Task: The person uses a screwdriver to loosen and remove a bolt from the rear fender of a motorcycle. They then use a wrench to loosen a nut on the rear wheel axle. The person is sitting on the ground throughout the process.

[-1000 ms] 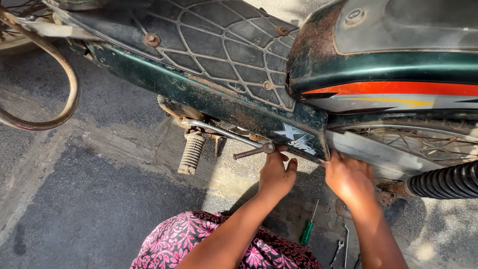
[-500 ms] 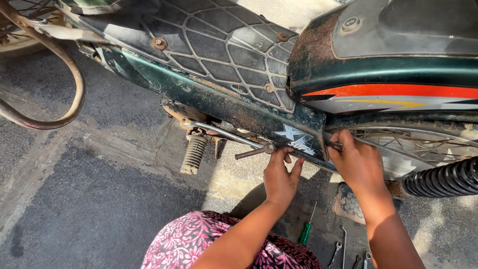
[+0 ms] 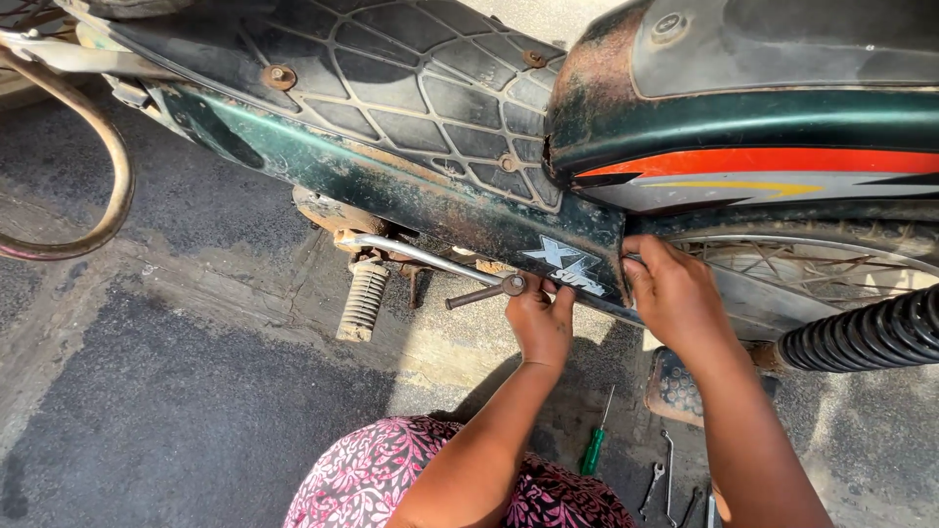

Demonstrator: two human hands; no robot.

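Note:
A worn dark green motorcycle side panel (image 3: 430, 200) with a white emblem runs across the head view. My left hand (image 3: 541, 321) reaches up under its lower edge, fingers curled onto the edge beside the end of the kick lever (image 3: 484, 291). My right hand (image 3: 677, 293) grips the panel's rear edge at the seam below the red-striped tail cover (image 3: 763, 161). Both fingertips are hidden behind the panel.
A ribbed footpeg (image 3: 364, 298) hangs below the frame. On the ground lie a green-handled screwdriver (image 3: 594, 452) and small wrenches (image 3: 660, 479). The black shock spring (image 3: 866, 332) and spoked wheel (image 3: 831, 262) are at right, a hose loop (image 3: 110, 186) at left.
Both hands have risen from below the panel to its edges. The right hand moved up and left onto the rear seam; the left hand closed in under the emblem.

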